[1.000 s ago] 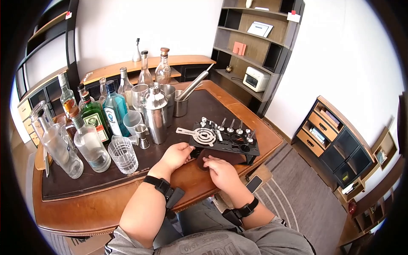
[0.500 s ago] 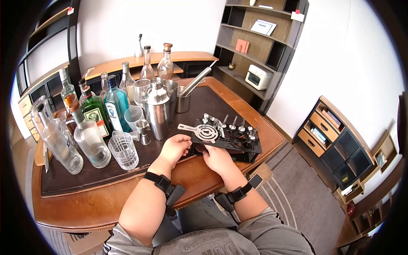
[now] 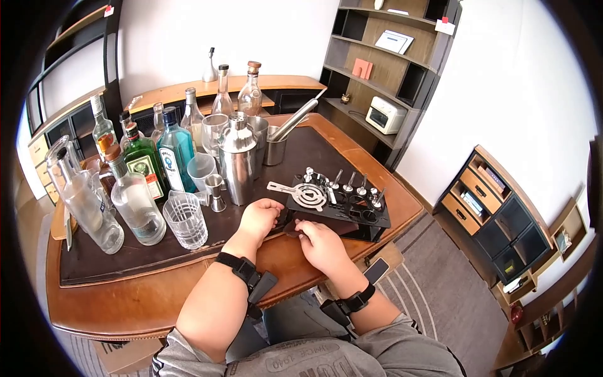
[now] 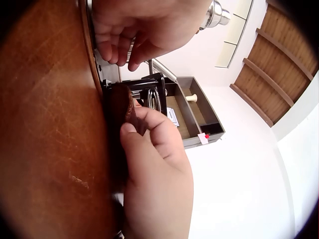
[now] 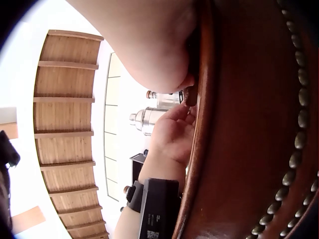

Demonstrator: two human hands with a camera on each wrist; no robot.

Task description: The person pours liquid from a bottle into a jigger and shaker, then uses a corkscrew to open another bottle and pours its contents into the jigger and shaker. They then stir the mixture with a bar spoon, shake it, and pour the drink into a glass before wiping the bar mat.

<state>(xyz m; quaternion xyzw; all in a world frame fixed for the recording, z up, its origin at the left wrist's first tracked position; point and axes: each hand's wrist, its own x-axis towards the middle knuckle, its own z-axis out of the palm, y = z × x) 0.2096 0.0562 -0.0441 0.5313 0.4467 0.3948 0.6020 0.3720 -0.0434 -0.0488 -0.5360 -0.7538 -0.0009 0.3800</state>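
Observation:
My right hand [image 3: 321, 244] pinches a dark brown, leather-like piece [image 4: 121, 104] between thumb and fingers, at the near edge of the black rack [image 3: 342, 213]. Beside the rack's left corner is my left hand [image 3: 260, 218]; in the left wrist view its fingers [image 4: 117, 50] hang loosely curled with nothing visible in them. A flat metal strainer [image 3: 308, 195] lies on top of the rack, with several metal pourers standing behind it. The rack partly hides the brown piece in the head view.
Left of the hands stand a jigger [image 3: 217, 193], a steel shaker [image 3: 239, 163], a cut-glass tumbler [image 3: 186, 220] and several bottles. A metal cup [image 3: 275, 149] with tools is behind. The leather-covered table edge [image 3: 286, 271] runs close below the wrists.
Over the last second my right hand moved forward under the rack's near edge, then back out, with the brown piece showing again. My left hand has stayed near the rack's corner.

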